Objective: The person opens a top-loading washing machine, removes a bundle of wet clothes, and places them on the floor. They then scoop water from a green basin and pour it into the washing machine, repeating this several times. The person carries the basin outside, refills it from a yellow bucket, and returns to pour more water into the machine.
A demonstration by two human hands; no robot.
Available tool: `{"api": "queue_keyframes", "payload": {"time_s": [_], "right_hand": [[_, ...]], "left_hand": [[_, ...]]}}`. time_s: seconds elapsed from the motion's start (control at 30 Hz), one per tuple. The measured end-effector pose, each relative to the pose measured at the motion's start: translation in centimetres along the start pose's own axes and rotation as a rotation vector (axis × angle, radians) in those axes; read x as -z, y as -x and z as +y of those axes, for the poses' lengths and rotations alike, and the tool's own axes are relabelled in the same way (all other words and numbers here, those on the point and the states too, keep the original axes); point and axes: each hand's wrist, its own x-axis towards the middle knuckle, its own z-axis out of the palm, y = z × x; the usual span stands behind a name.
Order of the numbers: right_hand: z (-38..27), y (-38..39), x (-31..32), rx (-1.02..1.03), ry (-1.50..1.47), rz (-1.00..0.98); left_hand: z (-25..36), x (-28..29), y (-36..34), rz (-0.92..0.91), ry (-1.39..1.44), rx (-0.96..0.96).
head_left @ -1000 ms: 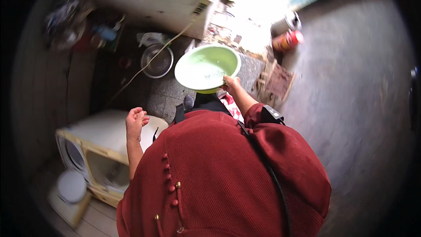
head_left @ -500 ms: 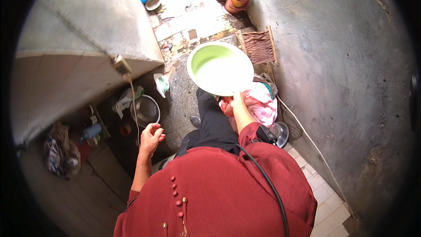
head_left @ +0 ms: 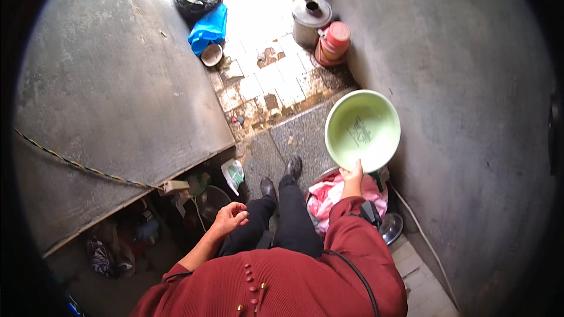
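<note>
My right hand (head_left: 352,176) grips the near rim of a pale green basin (head_left: 376,124), thumb inside it. The basin has a dark print on its bottom and tilts so that its inside faces me. Below it, pink and white cloth (head_left: 329,199) lies heaped in a container that is mostly hidden by my arm and the basin. My left hand (head_left: 230,218) hangs over my left thigh with loosely curled fingers and nothing in them. A metal bowl (head_left: 212,201) on the floor is nearest to it.
A grey metal pot (head_left: 311,20) and a red thermos-like jug (head_left: 336,41) stand by the right wall. Beyond the stone step (head_left: 308,129), a blue plastic bag (head_left: 208,29) and a small bowl (head_left: 212,54) lie left. A power socket (head_left: 175,186) hangs from a cord at the left ledge.
The basin in my right hand has moved right, toward the wall, and now hides the woven-seat stool. My left hand stays loosely curled. The view has shifted, and both my shoes now show.
</note>
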Motion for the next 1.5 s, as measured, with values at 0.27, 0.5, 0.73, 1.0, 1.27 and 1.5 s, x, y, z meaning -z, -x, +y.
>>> {"api": "queue_keyframes", "payload": {"time_s": [0.27, 0.5, 0.73, 1.0, 1.27, 1.5], "right_hand": [[-1.8, 5.5, -1.5, 0.133, 0.273, -0.004], [-7.2, 8.5, -8.6, 0.17, 0.674, 0.392], [-6.9, 12.9, -26.7, 0.12, 1.107, -0.014], [-7.6, 11.5, -50.7, 0.345, 1.581, -0.264], [-3.3, 3.3, -87.7, 0.72, 2.052, -0.773], [11.3, 7.7, -119.9, 0.351, 1.533, -1.013]], "left_hand": [[9.7, 3.7, -6.1, 0.017, -0.01, -0.069], [20.2, 8.4, -9.9, 0.062, 0.225, -0.235], [24.5, 17.1, -9.8, 0.278, 0.558, -0.26], [29.9, 25.4, -17.4, 0.548, 0.748, -0.141], [44.1, 33.7, -24.9, 0.715, 0.881, -0.192], [58.8, 43.4, -32.1, 0.766, 0.893, -0.144]]}}
